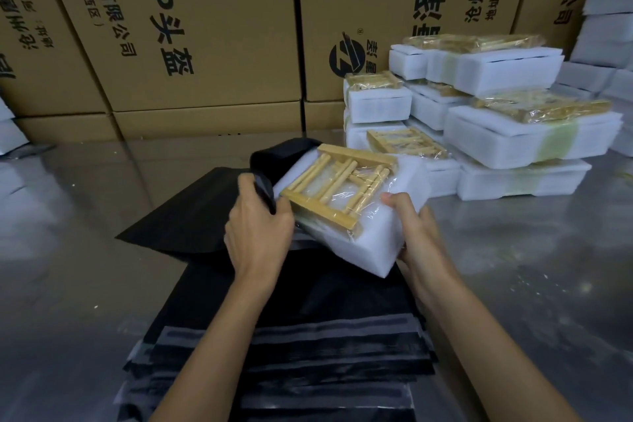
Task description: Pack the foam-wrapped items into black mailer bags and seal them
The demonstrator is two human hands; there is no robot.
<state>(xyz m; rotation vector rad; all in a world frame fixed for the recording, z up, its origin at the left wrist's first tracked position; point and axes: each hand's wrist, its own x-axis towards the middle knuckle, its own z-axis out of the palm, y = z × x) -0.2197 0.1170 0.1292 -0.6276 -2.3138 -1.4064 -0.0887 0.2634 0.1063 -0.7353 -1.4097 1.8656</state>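
Foam packs (496,134) beside cartons (205,27)

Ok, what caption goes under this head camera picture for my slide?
Left hand holds a black mailer bag open while right hand slides in a foam-wrapped item.

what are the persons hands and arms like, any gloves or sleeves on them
Both are bare. The left hand and the right hand wear no gloves, and no rings, watch or wristband show. Both forearms are uncovered from the wrist down to the bottom edge of the picture, so no sleeve is in view. No markings or tape show on either.
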